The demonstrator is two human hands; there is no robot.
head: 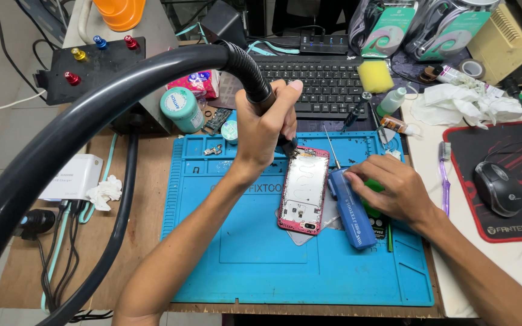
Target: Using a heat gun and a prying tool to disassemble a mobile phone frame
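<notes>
My left hand [265,124] grips the black handle of a hot-air tool with a thick ribbed hose [122,84] curving up and off to the left. Its nozzle points down at the top edge of an opened pink phone [303,190] lying face down on the blue work mat [243,253]. My right hand [391,190] rests on the mat just right of the phone, fingers over a green object and touching a blue electric screwdriver [348,208] that lies alongside the phone.
A black keyboard [327,81] sits behind the mat, with a yellow sponge [374,75], small bottles and a teal jar [181,108]. To the right are crumpled white tissue [466,99], a toothbrush [444,175] and a mouse [498,188] on a red-edged pad. A white charger [74,176] lies left.
</notes>
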